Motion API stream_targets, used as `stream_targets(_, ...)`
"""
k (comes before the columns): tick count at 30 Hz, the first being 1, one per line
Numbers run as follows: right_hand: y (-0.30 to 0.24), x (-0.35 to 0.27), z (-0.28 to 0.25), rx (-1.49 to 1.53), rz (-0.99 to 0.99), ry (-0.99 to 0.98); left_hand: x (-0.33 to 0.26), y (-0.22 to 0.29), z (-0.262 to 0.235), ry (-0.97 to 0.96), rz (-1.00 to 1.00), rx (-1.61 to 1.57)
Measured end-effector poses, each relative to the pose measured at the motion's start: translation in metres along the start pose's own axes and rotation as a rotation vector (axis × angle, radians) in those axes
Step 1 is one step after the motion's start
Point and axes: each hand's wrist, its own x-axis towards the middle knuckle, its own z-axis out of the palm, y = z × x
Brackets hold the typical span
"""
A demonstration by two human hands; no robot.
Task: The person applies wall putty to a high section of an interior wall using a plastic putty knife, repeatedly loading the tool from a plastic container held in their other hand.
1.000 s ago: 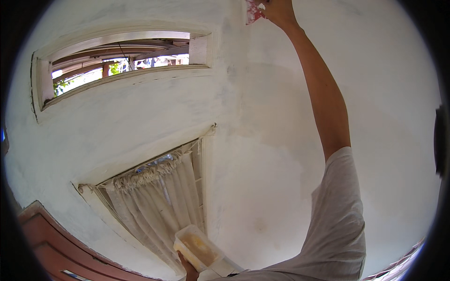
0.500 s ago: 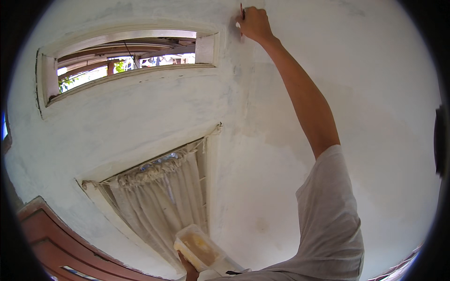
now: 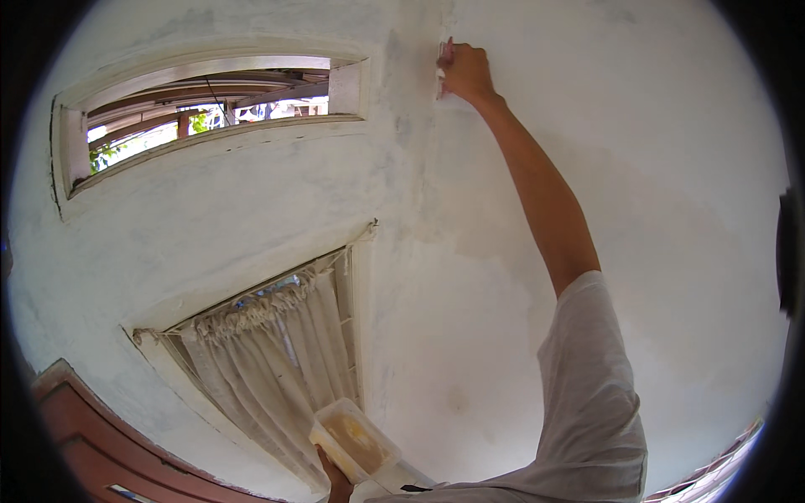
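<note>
High on the white wall, my right hand (image 3: 470, 74) is closed around a thin reddish scraper (image 3: 446, 60). The scraper's long edge stands roughly upright against the wall, beside the corner line. A little white paste shows by the fingers. My left hand (image 3: 337, 481) grips a clear plastic tub (image 3: 376, 412) low down, in front of the curtain. Inside the tub is a tan and yellowish residue; the fingers on its far side are partly hidden.
To the left are a slot-shaped vent opening (image 3: 210, 107) and, lower, a window with a beige gathered curtain (image 3: 268, 352). A reddish-brown door (image 3: 109, 444) is at lower left. Grey patches mark the wall (image 3: 503, 277). A dark object (image 3: 786, 251) sits at the right rim.
My right hand and the scraper have moved down and to the right along the wall. The view has turned slightly to the right; the left hand still holds the tub.
</note>
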Motion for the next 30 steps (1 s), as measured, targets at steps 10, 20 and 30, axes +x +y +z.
stream_targets(10,-0.083,-0.004,-0.065,0.457,-0.250,0.125,-0.012,0.008,0.026,0.027,0.030,0.068)
stream_targets(20,0.009,0.009,0.011,-0.141,-0.004,0.008,-0.004,0.003,0.013,0.026,-0.019,0.041)
stream_targets(30,-0.086,-0.002,-0.067,0.252,-0.376,0.197,-0.003,0.010,0.010,0.036,0.059,0.049)
